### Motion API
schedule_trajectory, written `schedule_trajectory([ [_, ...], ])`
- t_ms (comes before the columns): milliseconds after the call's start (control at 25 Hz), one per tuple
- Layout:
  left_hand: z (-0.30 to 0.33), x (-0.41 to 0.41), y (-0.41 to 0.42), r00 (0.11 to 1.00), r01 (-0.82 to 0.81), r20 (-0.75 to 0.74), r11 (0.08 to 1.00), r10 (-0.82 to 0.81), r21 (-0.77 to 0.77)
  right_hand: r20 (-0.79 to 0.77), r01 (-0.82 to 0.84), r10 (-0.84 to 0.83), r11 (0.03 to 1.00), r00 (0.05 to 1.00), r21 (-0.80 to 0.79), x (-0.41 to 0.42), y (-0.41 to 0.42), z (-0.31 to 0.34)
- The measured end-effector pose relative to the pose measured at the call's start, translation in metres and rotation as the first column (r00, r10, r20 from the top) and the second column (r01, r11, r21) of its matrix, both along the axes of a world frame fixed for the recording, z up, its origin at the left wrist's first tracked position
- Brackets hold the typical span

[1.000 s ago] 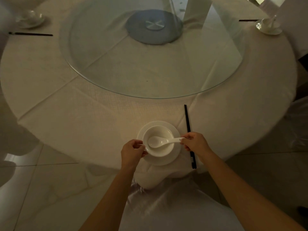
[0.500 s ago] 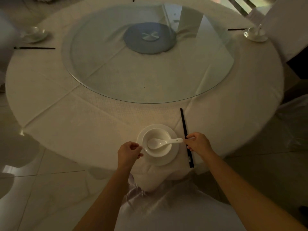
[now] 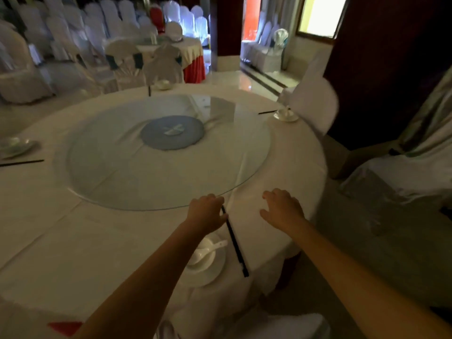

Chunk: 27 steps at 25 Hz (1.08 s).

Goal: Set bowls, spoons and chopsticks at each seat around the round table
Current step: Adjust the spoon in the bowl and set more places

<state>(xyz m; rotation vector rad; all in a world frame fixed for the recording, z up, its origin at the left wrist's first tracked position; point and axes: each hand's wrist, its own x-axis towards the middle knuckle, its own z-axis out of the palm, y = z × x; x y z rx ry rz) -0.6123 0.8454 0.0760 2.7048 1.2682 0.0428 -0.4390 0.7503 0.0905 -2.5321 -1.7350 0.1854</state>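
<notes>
Now left hand (image 3: 208,212) loose-fingered, touching far tip of black chopsticks (image 3: 234,243), likely aligning them; right hand (image 3: 281,209) spread, empty above surface (image 3: 73,241). White ceramic bowl (image 3: 203,255) with spoon (image 3: 215,245) on saucer, near edge, left of chopsticks.

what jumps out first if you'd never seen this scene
The big round glass turntable fills the middle of the white-clothed round table. Nearest the camera both hands reach forward: the left hand at the glass edge over the top of the black chopsticks, the right hand open above the cloth. Under the left forearm sits a white bowl with a spoon.
</notes>
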Motion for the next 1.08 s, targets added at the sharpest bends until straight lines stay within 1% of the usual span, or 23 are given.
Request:
schedule_trajectory([
  [80, 0.019, 0.030, -0.005, 0.996, 0.092, -0.013, 0.991, -0.091, 0.092, 0.050, 0.058, -0.061, 0.997, 0.997, 0.045, 0.015, -0.014, 0.019],
  [200, 0.037, 0.066, -0.016, 0.982, 0.188, -0.001, 0.969, -0.190, 0.159, 0.071, 0.138, -0.145, 0.986, 0.987, 0.091, 0.035, -0.038, 0.040],
  [400, 0.060, 0.125, -0.051, 0.954, 0.283, 0.037, 0.931, -0.298, 0.229, 0.072, 0.247, -0.260, 0.956, 0.963, 0.159, 0.083, -0.090, 0.060],
  [520, 0.072, 0.162, -0.070, 0.938, 0.321, 0.041, 0.910, -0.343, 0.261, 0.065, 0.277, -0.291, 0.947, 0.954, 0.164, 0.113, -0.115, 0.065],
  [640, 0.079, 0.209, -0.100, 0.935, 0.317, 0.063, 0.900, -0.350, 0.298, 0.066, 0.279, -0.294, 0.945, 0.954, 0.167, 0.157, -0.145, 0.069],
  [880, 0.079, 0.302, -0.153, 0.954, 0.257, 0.086, 0.929, -0.288, 0.267, 0.075, 0.244, -0.258, 0.957, 0.963, 0.155, 0.253, -0.195, 0.071],
  [1080, 0.081, 0.361, -0.170, 0.960, 0.236, 0.080, 0.932, -0.267, 0.277, 0.088, 0.217, -0.233, 0.963, 0.968, 0.158, 0.317, -0.204, 0.071],
])
